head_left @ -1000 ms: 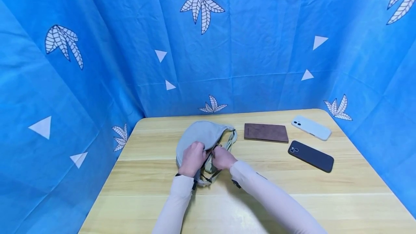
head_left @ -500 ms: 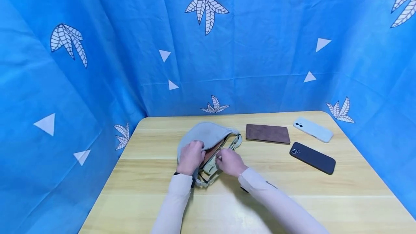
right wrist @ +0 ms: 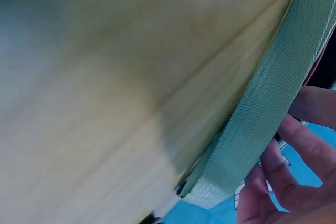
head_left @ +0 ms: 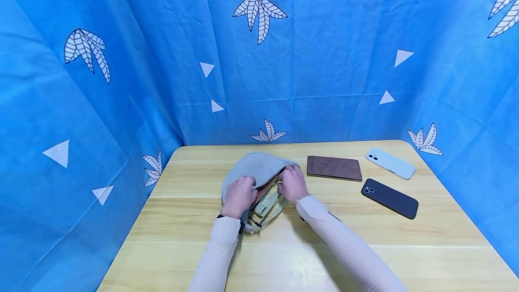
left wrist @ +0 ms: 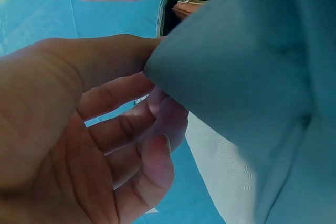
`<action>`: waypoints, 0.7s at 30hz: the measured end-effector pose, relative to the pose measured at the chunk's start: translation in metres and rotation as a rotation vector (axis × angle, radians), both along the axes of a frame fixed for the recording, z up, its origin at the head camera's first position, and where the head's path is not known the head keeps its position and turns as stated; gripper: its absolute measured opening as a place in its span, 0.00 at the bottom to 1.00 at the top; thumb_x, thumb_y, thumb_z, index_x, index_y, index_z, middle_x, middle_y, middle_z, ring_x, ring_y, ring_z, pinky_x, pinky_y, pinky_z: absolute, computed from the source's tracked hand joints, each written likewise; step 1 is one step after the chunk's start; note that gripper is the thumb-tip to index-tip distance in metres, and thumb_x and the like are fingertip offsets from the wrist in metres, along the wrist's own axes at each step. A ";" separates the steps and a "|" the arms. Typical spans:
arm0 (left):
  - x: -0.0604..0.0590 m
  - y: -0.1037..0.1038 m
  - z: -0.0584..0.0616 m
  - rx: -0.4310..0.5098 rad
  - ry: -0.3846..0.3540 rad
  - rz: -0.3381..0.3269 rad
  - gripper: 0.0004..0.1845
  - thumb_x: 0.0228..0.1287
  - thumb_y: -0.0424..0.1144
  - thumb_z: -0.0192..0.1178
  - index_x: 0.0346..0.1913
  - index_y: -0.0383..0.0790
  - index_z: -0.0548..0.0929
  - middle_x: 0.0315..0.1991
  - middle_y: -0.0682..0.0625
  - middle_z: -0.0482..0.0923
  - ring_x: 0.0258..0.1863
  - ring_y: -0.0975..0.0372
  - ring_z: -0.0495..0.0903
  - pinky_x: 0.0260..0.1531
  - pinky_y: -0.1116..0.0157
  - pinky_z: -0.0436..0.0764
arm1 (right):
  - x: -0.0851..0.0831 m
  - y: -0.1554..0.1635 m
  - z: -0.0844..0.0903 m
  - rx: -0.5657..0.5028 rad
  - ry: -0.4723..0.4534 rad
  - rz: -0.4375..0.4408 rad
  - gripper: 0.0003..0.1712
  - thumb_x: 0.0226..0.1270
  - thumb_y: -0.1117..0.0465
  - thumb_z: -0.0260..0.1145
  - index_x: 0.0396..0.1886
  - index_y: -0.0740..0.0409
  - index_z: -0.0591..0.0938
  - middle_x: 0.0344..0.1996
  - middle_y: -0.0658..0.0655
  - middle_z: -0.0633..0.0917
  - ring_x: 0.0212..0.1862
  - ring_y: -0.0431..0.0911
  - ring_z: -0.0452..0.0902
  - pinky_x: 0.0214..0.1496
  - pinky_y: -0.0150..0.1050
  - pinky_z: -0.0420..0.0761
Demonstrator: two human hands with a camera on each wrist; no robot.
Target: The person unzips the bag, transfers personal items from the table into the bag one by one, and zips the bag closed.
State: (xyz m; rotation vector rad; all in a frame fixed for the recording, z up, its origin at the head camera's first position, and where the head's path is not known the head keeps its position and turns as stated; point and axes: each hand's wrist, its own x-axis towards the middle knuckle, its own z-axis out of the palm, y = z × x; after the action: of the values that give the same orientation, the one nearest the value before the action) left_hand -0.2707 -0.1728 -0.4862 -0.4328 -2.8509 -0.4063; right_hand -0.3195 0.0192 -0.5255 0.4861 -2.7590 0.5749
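A grey-green waist bag lies on the table with its zipped opening parted, showing a reddish-brown interior. My left hand pinches the near edge of the bag between thumb and fingers; in the left wrist view that hand has the folded fabric at its fingertips. At the right end of the opening, my right hand grips the bag's edge with curled fingers. The right wrist view has the webbing strap running past the right hand, partly covering its fingertips.
Right of the bag lies a brown wallet. Further right are a light blue phone and a black phone, both camera side up. A blue patterned curtain encloses the wooden table at the back and sides.
My right hand has moved from the middle of the opening, first nearer me, then up to its far right end. The opening has widened. The left hand keeps its hold.
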 end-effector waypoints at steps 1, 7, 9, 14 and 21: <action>0.000 0.000 0.000 0.001 -0.004 0.001 0.04 0.63 0.34 0.70 0.38 0.38 0.89 0.38 0.45 0.89 0.31 0.53 0.87 0.29 0.53 0.85 | -0.001 -0.001 0.000 0.012 -0.004 0.001 0.07 0.54 0.66 0.79 0.20 0.54 0.89 0.37 0.57 0.87 0.52 0.60 0.80 0.61 0.60 0.77; -0.001 0.001 0.000 0.008 -0.019 0.001 0.02 0.63 0.34 0.69 0.37 0.40 0.89 0.38 0.46 0.89 0.31 0.53 0.87 0.28 0.53 0.84 | -0.002 -0.004 0.001 0.047 -0.093 0.001 0.06 0.57 0.64 0.76 0.24 0.50 0.89 0.36 0.53 0.90 0.46 0.55 0.85 0.61 0.64 0.76; -0.001 0.001 0.001 0.011 -0.032 -0.002 0.02 0.64 0.34 0.69 0.38 0.40 0.89 0.38 0.46 0.89 0.31 0.53 0.87 0.28 0.53 0.84 | -0.003 -0.002 0.000 0.059 -0.105 -0.007 0.02 0.60 0.64 0.76 0.31 0.52 0.91 0.36 0.53 0.92 0.43 0.52 0.88 0.59 0.62 0.79; -0.002 0.000 0.003 0.017 -0.048 -0.014 0.01 0.65 0.33 0.68 0.35 0.41 0.88 0.36 0.47 0.89 0.27 0.57 0.84 0.25 0.56 0.81 | -0.007 0.002 0.002 0.108 -0.141 -0.019 0.20 0.62 0.60 0.76 0.55 0.54 0.89 0.49 0.56 0.92 0.45 0.53 0.90 0.51 0.56 0.85; -0.002 -0.001 0.003 0.036 -0.064 -0.011 0.03 0.63 0.32 0.68 0.37 0.42 0.90 0.40 0.46 0.90 0.34 0.52 0.88 0.30 0.51 0.84 | -0.012 0.007 0.005 0.178 -0.241 0.006 0.19 0.64 0.53 0.75 0.52 0.56 0.87 0.43 0.59 0.92 0.40 0.53 0.88 0.50 0.59 0.83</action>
State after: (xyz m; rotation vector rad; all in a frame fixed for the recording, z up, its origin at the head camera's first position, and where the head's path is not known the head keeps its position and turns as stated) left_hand -0.2722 -0.1741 -0.4830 -0.4364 -2.8991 -0.4815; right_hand -0.3316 0.0262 -0.5208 0.4934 -3.0565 0.4154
